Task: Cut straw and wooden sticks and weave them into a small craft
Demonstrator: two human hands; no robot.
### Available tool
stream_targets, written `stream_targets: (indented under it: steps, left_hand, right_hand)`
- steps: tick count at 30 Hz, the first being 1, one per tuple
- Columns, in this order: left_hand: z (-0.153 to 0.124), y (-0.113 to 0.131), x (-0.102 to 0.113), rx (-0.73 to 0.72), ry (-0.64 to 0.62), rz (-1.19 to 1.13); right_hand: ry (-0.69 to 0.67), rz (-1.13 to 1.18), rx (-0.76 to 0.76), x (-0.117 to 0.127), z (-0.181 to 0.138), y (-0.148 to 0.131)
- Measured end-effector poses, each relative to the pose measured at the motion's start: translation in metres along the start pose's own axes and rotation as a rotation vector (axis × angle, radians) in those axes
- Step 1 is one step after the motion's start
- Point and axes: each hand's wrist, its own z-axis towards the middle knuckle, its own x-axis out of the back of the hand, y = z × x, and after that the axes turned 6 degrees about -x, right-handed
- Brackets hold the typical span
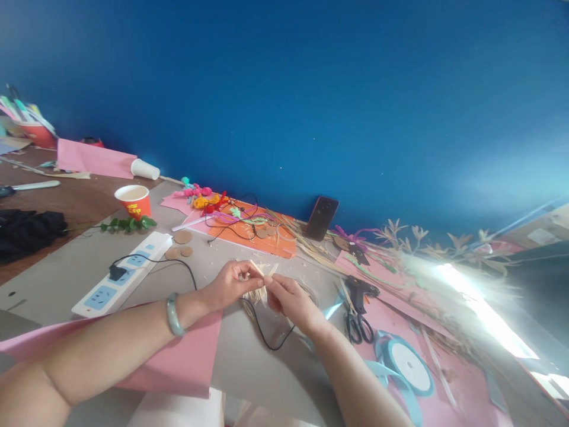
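Note:
My left hand (235,281), with a pale green bangle (175,315) on its wrist, pinches a thin pale straw-like strip (256,268) between thumb and fingertips. My right hand (288,296) meets it there, its thumb and fingers closed on the strip's lower end, so the fingertips of both hands nearly touch. Right under the hands lies a small heap of pale straw pieces (256,295), partly hidden by them. A black cable (262,335) loops on the grey table just below.
A white power strip (127,273) and a red paper cup (134,201) stand left. Scissors (359,326), a black glue gun (361,289) and a blue ribbon spool (409,365) lie right. A phone (322,218) leans against the blue wall. Pink paper (178,362) lies under my left forearm.

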Motion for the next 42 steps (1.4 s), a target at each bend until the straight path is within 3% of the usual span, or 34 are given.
stream_targets:
  steps: [7, 15, 18, 24, 29, 35, 42]
  left_hand:
    - [0.001, 0.004, 0.003, -0.012, -0.006, 0.006]
    - [0.002, -0.004, 0.004, 0.027, 0.015, -0.002]
    - [0.001, -0.003, 0.004, 0.055, 0.005, -0.032]
    - [0.002, -0.004, 0.003, 0.082, -0.001, -0.026]
    - [0.002, -0.005, 0.001, 0.08, 0.016, -0.002]
    - [0.001, -0.002, 0.001, 0.061, -0.019, 0.001]
    - [0.002, -0.004, 0.005, 0.078, -0.007, -0.031]
  right_hand:
    - [-0.042, 0.214, -0.032, 0.007, 0.001, 0.003]
    - [0.135, 0.471, -0.042, 0.035, -0.002, 0.005]
    - [0.188, 0.361, -0.02, 0.035, -0.002, 0.004]
    - [0.052, -0.084, 0.113, 0.009, -0.002, -0.001]
    - [0.123, -0.182, 0.107, -0.006, 0.004, 0.004]
    - [0.026, -0.031, 0.03, -0.002, 0.005, 0.005]
    - [-0.075, 0.371, -0.081, 0.013, 0.002, 0.006]
